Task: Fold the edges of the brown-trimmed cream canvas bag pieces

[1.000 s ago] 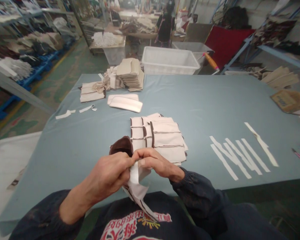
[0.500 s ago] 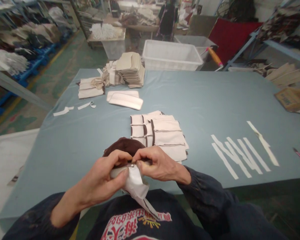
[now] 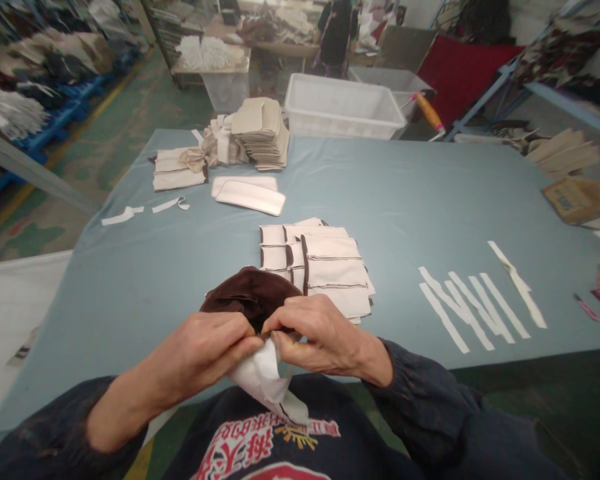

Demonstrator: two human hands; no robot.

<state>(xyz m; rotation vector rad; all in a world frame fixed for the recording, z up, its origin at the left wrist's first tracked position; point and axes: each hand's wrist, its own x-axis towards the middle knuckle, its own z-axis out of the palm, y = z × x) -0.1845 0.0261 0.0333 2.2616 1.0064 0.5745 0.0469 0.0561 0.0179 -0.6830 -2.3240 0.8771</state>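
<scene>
A dark brown and white fabric piece (image 3: 253, 291) is held up at the table's front edge, its brown side spread behind my fingers and its white part hanging toward my chest. My left hand (image 3: 215, 347) pinches its edge from the left. Close beside it, my right hand (image 3: 325, 333) pinches the same edge, thumb and forefinger pressed together. Just behind lie overlapping cream fabric pieces (image 3: 335, 267) with dark edging.
White strips (image 3: 450, 317) lie on the blue-covered table (image 3: 405, 200) at right. Two pale oblong pieces (image 3: 250, 197), a beige stack (image 3: 263, 127) and more strips are at back left. A white bin (image 3: 343, 110) stands beyond the table.
My left hand has turned over the edge, thumb now close to the fingers. The brown side shows wider and more open, and the white part hangs differently. The view has shifted slightly.
</scene>
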